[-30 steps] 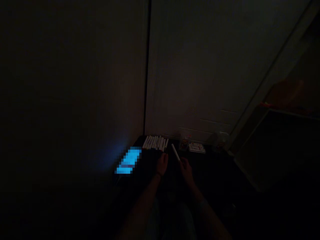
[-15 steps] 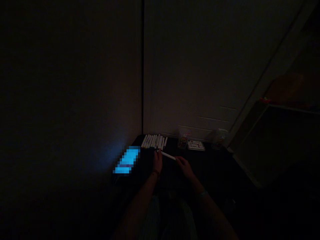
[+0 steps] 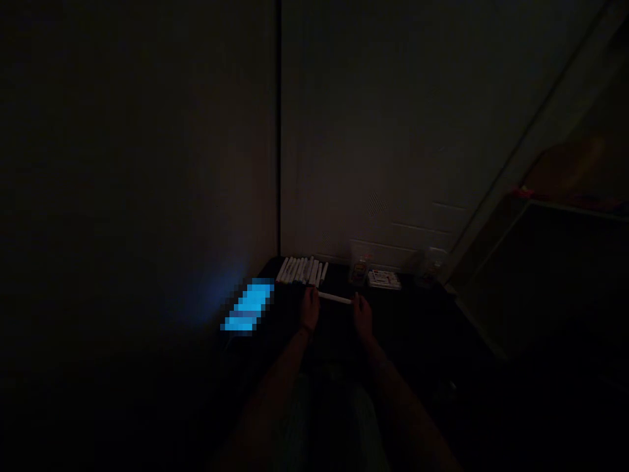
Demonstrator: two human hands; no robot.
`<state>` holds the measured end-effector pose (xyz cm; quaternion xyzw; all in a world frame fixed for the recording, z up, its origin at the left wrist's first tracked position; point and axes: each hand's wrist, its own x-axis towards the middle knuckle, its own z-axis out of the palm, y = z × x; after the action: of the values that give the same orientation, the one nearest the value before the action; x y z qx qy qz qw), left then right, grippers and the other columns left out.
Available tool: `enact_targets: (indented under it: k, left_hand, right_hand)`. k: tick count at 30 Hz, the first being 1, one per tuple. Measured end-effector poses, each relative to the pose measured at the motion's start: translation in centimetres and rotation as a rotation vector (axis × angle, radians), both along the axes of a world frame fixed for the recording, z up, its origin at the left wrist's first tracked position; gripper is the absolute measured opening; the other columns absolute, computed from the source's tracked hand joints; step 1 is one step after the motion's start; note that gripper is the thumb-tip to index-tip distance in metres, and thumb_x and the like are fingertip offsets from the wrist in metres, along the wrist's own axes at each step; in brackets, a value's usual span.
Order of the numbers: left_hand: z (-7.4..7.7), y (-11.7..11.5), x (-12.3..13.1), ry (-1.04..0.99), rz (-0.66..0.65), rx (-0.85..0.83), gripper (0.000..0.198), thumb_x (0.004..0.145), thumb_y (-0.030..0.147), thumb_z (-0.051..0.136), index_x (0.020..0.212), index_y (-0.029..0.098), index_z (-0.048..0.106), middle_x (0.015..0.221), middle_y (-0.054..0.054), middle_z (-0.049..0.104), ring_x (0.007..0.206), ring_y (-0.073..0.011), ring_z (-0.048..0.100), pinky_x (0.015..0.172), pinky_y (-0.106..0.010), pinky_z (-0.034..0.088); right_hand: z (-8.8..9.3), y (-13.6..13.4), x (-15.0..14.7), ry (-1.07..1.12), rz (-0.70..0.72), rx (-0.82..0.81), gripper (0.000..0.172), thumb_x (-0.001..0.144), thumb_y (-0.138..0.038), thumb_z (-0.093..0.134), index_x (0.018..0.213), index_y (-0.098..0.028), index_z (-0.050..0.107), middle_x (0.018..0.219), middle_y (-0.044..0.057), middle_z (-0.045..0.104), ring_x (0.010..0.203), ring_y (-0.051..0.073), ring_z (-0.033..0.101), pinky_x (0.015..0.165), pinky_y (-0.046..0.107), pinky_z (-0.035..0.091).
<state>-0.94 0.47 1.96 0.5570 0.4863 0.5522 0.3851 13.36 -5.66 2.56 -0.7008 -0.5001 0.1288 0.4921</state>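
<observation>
A white marker [image 3: 335,298] stretches between my two hands above the dark tabletop [image 3: 403,328], lying nearly level. My left hand [image 3: 310,309] is closed on its left end. At the other end, the fingers of my right hand [image 3: 362,314] are closed around the tip. Dim light hides the finer detail of the fingers. Just behind my left hand, several white markers [image 3: 297,270] lie side by side in a row, some with coloured ends.
A glowing blue screen [image 3: 249,307], pixelated, is at the table's left edge. Toward the back are a clear packet [image 3: 360,270], a stack of white pieces [image 3: 384,280] and another clear packet [image 3: 432,267]. Walls rise behind and to the left.
My right hand has turned more upright at the marker's right end, and the marker has come closer to level. My left hand stays at its left end.
</observation>
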Motion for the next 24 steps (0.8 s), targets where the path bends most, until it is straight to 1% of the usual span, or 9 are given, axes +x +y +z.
enact_targets:
  k: [2, 5, 8, 10, 11, 14, 16, 20, 24]
  left_hand:
    - [-0.29, 0.15, -0.06, 0.007, -0.013, 0.011, 0.036, 0.080, 0.047, 0.032, 0.089, 0.017, 0.050, 0.059, 0.003, 0.046, 0.053, -0.0084, 0.042, 0.053, -0.021, 0.034]
    - [-0.74, 0.40, -0.16, 0.003, -0.014, 0.006, 0.035, 0.080, 0.046, 0.031, 0.088, 0.018, 0.050, 0.059, 0.003, 0.046, 0.054, -0.0086, 0.044, 0.054, -0.021, 0.034]
    - [-0.94, 0.54, -0.20, -0.003, -0.032, -0.002, 0.033, 0.080, 0.045, 0.030, 0.088, 0.018, 0.049, 0.060, 0.003, 0.047, 0.055, -0.0090, 0.045, 0.054, -0.021, 0.035]
    - [-0.88, 0.51, -0.16, -0.005, -0.035, -0.003, 0.033, 0.081, 0.045, 0.030, 0.088, 0.018, 0.049, 0.059, 0.003, 0.046, 0.055, -0.0092, 0.045, 0.054, -0.021, 0.035]
    - [-0.79, 0.46, -0.14, -0.008, -0.034, -0.003, 0.033, 0.081, 0.044, 0.029, 0.088, 0.018, 0.048, 0.059, 0.003, 0.046, 0.055, -0.0092, 0.045, 0.054, -0.021, 0.035]
    - [-0.45, 0.20, -0.09, -0.018, -0.036, 0.000, 0.033, 0.081, 0.044, 0.027, 0.087, 0.019, 0.048, 0.059, 0.003, 0.045, 0.055, -0.0093, 0.044, 0.056, -0.021, 0.035]
    - [-0.26, 0.02, -0.14, -0.017, -0.041, -0.001, 0.033, 0.082, 0.045, 0.027, 0.087, 0.019, 0.048, 0.060, 0.003, 0.046, 0.057, -0.0093, 0.044, 0.058, -0.021, 0.036]
    - [-0.21, -0.15, -0.30, 0.010, -0.050, -0.017, 0.033, 0.081, 0.045, 0.028, 0.088, 0.019, 0.048, 0.061, 0.003, 0.046, 0.057, -0.0094, 0.044, 0.058, -0.021, 0.036]
    - [-0.60, 0.02, -0.27, 0.025, -0.024, -0.020, 0.035, 0.081, 0.046, 0.027, 0.091, 0.019, 0.048, 0.061, 0.002, 0.046, 0.057, -0.0101, 0.044, 0.057, -0.022, 0.035]
  right_hand:
    - [-0.16, -0.06, -0.10, -0.032, -0.035, -0.024, 0.050, 0.085, -0.050, 0.019, 0.092, -0.017, 0.056, 0.083, 0.005, 0.061, 0.075, 0.014, 0.055, 0.066, 0.021, 0.038]
    - [-0.28, -0.14, -0.29, -0.100, -0.067, -0.079, 0.048, 0.085, -0.050, 0.020, 0.100, -0.020, 0.053, 0.092, 0.005, 0.060, 0.079, 0.015, 0.055, 0.066, 0.022, 0.037]
    - [-0.12, -0.14, -0.46, -0.181, -0.162, -0.122, 0.049, 0.087, -0.047, 0.016, 0.111, -0.018, 0.047, 0.100, 0.009, 0.058, 0.087, 0.018, 0.054, 0.070, 0.025, 0.036]
    - [0.07, -0.15, -0.55, -0.271, -0.199, -0.170, 0.047, 0.088, -0.043, 0.017, 0.114, -0.016, 0.046, 0.102, 0.012, 0.057, 0.090, 0.020, 0.054, 0.073, 0.028, 0.035]
    - [0.16, -0.18, -0.59, -0.330, -0.186, -0.200, 0.045, 0.088, -0.040, 0.018, 0.115, -0.016, 0.046, 0.102, 0.013, 0.057, 0.091, 0.020, 0.053, 0.074, 0.029, 0.034]
    - [0.37, -0.38, -0.66, -0.456, -0.078, -0.271, 0.039, 0.089, -0.032, 0.022, 0.119, -0.019, 0.044, 0.104, 0.013, 0.056, 0.090, 0.020, 0.054, 0.075, 0.030, 0.033]
    - [0.43, -0.49, -0.67, -0.445, -0.048, -0.278, 0.040, 0.090, -0.032, 0.021, 0.117, -0.019, 0.047, 0.101, 0.013, 0.058, 0.088, 0.019, 0.055, 0.074, 0.029, 0.033]
    - [0.31, -0.40, -0.60, -0.333, -0.116, -0.275, 0.053, 0.088, -0.044, 0.015, 0.096, -0.015, 0.059, 0.089, 0.013, 0.062, 0.082, 0.020, 0.057, 0.071, 0.028, 0.034]
    - [-0.12, -0.22, -0.45, -0.218, -0.075, -0.173, 0.053, 0.086, -0.050, 0.016, 0.090, -0.019, 0.059, 0.086, 0.007, 0.062, 0.079, 0.016, 0.056, 0.068, 0.024, 0.035]
